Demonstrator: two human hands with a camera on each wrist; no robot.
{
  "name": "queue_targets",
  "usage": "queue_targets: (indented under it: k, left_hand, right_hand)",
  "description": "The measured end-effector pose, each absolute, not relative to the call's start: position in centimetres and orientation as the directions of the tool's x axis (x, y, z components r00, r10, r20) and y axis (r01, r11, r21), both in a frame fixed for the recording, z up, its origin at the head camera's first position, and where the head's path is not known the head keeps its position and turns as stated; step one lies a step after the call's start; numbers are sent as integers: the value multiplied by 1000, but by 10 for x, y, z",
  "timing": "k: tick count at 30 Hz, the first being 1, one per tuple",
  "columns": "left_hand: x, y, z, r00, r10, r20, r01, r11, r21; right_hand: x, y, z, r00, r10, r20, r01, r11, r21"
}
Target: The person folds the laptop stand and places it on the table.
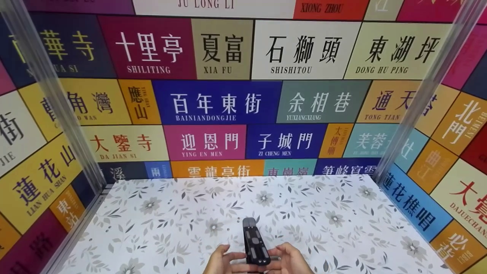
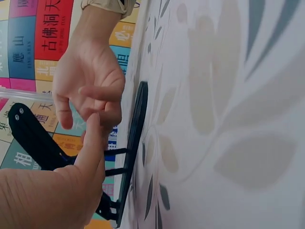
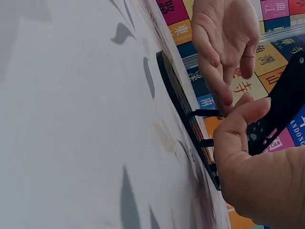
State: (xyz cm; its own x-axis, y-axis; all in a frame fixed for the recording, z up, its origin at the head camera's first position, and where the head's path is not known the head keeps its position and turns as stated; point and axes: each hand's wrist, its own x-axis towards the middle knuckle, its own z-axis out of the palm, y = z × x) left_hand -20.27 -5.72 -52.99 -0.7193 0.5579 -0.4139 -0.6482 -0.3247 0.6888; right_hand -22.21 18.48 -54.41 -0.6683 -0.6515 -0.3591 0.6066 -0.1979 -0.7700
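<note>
A black folding stand (image 1: 255, 243) with grey pads rests on the table between my two hands. Its long base plate (image 2: 137, 124) lies along the tabletop, while the upper plate (image 2: 35, 136) rises at an angle, with short bars (image 3: 207, 113) sticking up from the base. My left hand (image 1: 225, 262) is at the stand's left side, thumb raised and fingers reaching behind the near end. From the right side my right hand (image 1: 291, 260) mirrors it, fingers loosely bent and thumb away from the stand. Both hands' fingertips come together in the gap between the plates.
White tablecloth (image 1: 171, 213) with grey flowers and leaves covers the table. Colourful panels with place names (image 1: 217, 102) stand at the back and both sides. Clear upright posts (image 1: 414, 99) mark the back corners.
</note>
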Motion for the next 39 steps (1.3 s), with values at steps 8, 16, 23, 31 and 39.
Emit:
queue_targets:
  k: [8, 16, 23, 31, 39]
  left_hand:
    - [-207, -58, -533, -691, 583, -428, -682, -329, 653]
    - [-206, -56, -536, -715, 558, -422, -631, -255, 732]
    - [-205, -56, -536, -727, 537, -429, -624, -254, 739]
    - [-205, -56, -537, -719, 551, -423, -635, -274, 722]
    - [-207, -55, -532, -721, 559, -409, -630, -282, 724]
  right_hand:
    - [-225, 182, -547, -654, -668, -355, 635, -231, -737]
    - [-226, 183, -549, -664, -656, -358, 623, -221, -751]
    - [-228, 183, -550, -684, -625, -377, 597, -182, -782]
    - [-229, 182, -551, -702, -609, -370, 572, -173, -801]
    - [-229, 183, -546, -703, -604, -376, 584, -189, -789]
